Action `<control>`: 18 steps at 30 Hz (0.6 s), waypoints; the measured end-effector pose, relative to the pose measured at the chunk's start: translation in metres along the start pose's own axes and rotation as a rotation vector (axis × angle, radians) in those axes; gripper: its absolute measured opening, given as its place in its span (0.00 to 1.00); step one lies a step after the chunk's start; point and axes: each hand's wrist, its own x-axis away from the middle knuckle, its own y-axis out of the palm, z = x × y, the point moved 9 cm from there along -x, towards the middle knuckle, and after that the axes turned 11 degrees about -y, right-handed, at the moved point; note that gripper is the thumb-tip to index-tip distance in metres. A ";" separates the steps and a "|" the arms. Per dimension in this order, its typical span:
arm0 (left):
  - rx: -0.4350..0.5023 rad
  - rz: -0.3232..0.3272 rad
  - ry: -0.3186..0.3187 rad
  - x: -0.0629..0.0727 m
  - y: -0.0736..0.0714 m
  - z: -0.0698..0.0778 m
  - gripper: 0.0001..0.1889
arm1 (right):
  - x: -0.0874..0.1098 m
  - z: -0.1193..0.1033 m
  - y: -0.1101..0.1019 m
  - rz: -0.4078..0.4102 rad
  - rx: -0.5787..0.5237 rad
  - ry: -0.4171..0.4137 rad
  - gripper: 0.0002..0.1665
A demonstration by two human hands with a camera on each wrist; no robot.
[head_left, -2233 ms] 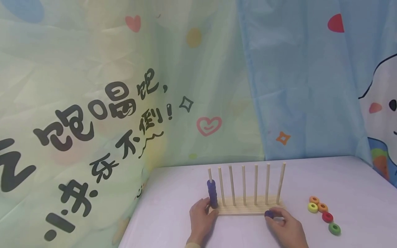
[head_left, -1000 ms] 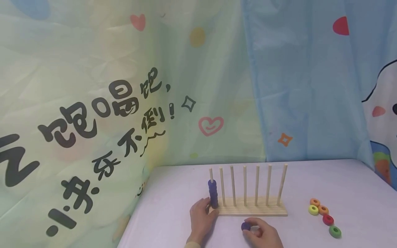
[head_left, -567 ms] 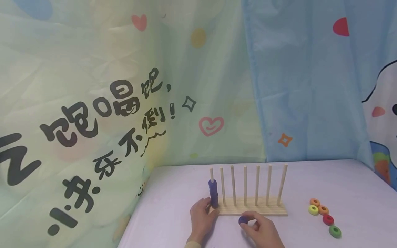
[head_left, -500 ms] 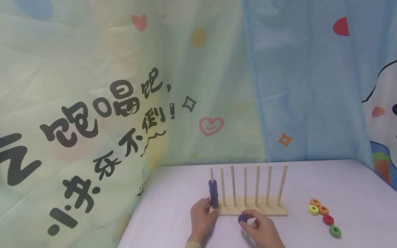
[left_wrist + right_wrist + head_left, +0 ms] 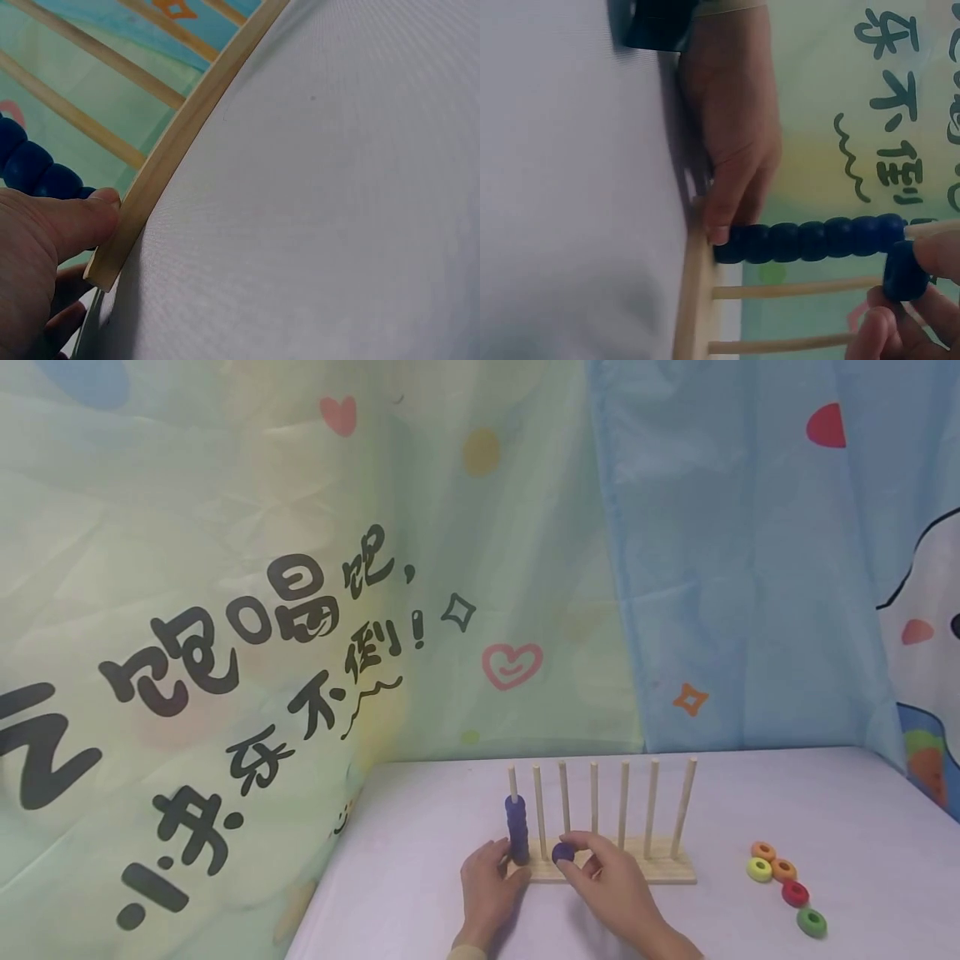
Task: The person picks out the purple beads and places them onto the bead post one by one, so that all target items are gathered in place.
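Note:
A wooden peg stand with several upright pegs stands on the table. Its leftmost peg carries a stack of dark blue-purple beads, the peg's top showing bare above them. My left hand grips the stand's left end; the left wrist view has the thumb against the base's edge beside the lowest beads. Between thumb and fingertips my right hand pinches one loose purple bead, held in front of the pegs. In the right wrist view this bead appears beside the stack's top end.
To the right of the stand lie loose ring beads: two orange, one yellow, one red and one green. A printed curtain hangs behind the pale table.
My right hand has carried the purple bead from the stand's right front leftward, then up over the base towards the left pegs. My left hand has stayed at the stand's left end.

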 end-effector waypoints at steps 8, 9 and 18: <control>-0.018 -0.035 -0.033 -0.001 0.002 0.000 0.21 | -0.022 -0.029 -0.003 0.039 -0.023 -0.176 0.18; -0.016 -0.035 -0.030 -0.001 0.002 0.000 0.21 | -0.024 -0.032 -0.003 0.041 -0.022 -0.194 0.17; 0.002 -0.023 0.001 -0.001 0.001 0.002 0.21 | -0.041 -0.044 -0.002 0.036 0.008 -0.211 0.18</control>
